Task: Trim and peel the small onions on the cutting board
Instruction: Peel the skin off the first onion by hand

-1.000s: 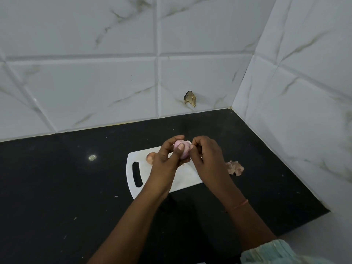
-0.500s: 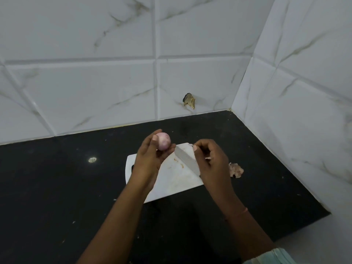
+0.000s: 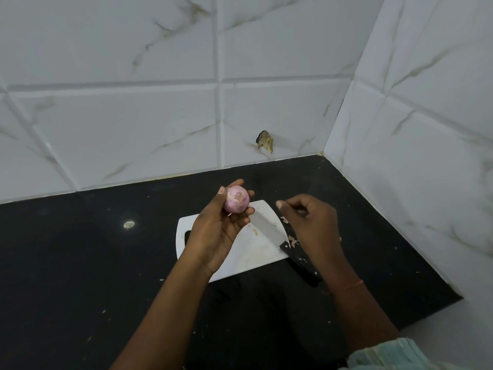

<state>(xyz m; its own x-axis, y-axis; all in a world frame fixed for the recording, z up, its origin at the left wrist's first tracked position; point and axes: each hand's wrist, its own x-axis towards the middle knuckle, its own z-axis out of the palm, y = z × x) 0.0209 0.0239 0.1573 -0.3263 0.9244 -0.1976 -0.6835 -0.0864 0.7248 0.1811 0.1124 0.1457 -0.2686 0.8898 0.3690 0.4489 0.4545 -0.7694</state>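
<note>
My left hand (image 3: pixel 218 228) is raised over the white cutting board (image 3: pixel 253 252) and holds a peeled pink onion (image 3: pixel 236 199) in its fingertips. To the right of the board, my right hand (image 3: pixel 310 222) hovers with its fingers curled, and a pale scrap of onion skin seems pinched in them. A knife (image 3: pixel 268 228) lies across the board's right side, its blade on the board. Its black handle (image 3: pixel 300 259) runs under my right wrist, and no hand grips it. Small skin scraps (image 3: pixel 293 241) lie by the blade.
The board sits on a black countertop (image 3: pixel 93 263) in a corner of white marble-look tiled walls. A chipped hole (image 3: pixel 264 141) marks the back wall. The right wall (image 3: pixel 413 169) stands close to my right hand. Crumbs dot the counter.
My hands have parted. The left hand has lifted the onion up and to the left, and the right hand has moved to the right, off the onion. The knife now shows on the board.
</note>
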